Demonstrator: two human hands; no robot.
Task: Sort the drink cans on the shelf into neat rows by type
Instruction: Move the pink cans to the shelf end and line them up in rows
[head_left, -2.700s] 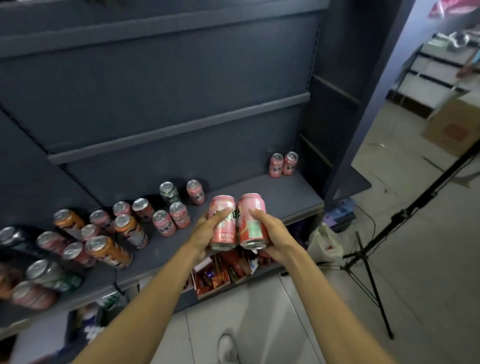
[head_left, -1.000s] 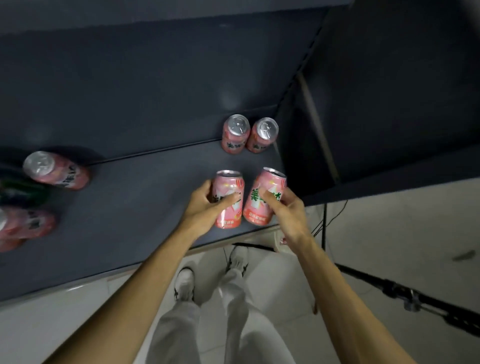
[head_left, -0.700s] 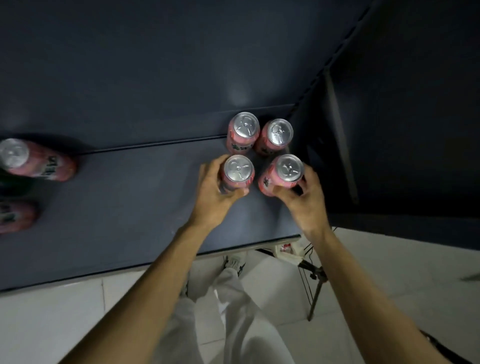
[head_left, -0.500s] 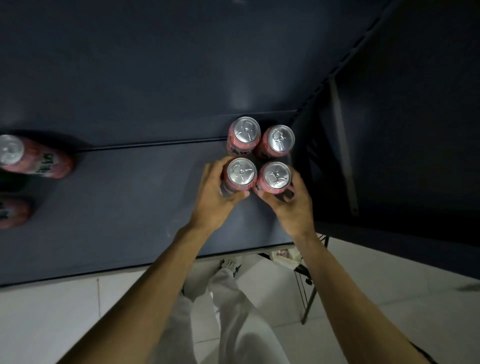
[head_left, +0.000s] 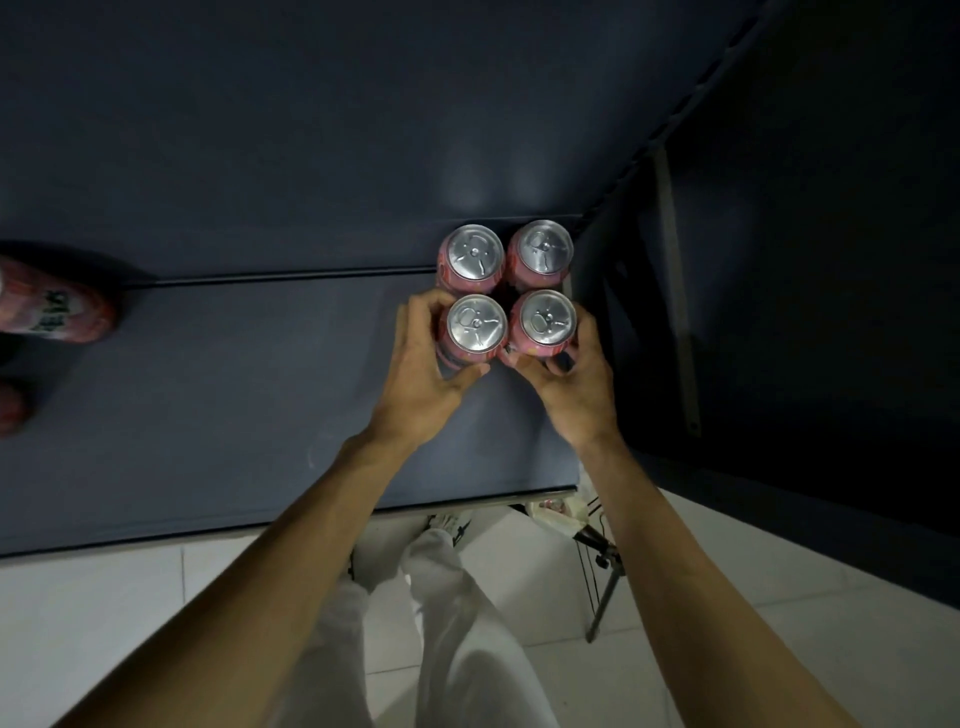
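Seen from straight above, two pink cans stand upright at the back right corner of the dark shelf (head_left: 234, 415): the back left can (head_left: 475, 257) and the back right can (head_left: 543, 253). Directly in front of them stand two more pink cans. My left hand (head_left: 423, 376) wraps the front left can (head_left: 476, 321). The front right can (head_left: 547, 317) is gripped by my right hand (head_left: 576, 387). All the cans sit close together in a square block, silver tops up.
At the far left edge are two other pink cans (head_left: 57, 312), blurred and partly cut off. The shelf's dark side panel (head_left: 779, 260) rises right of the block. A tripod leg (head_left: 605, 592) stands on the white tiled floor by my legs.
I carried the two pink cans from mid-air to the right end of the shelf and set them down upright in front of the two at the back, then pressed them closer.
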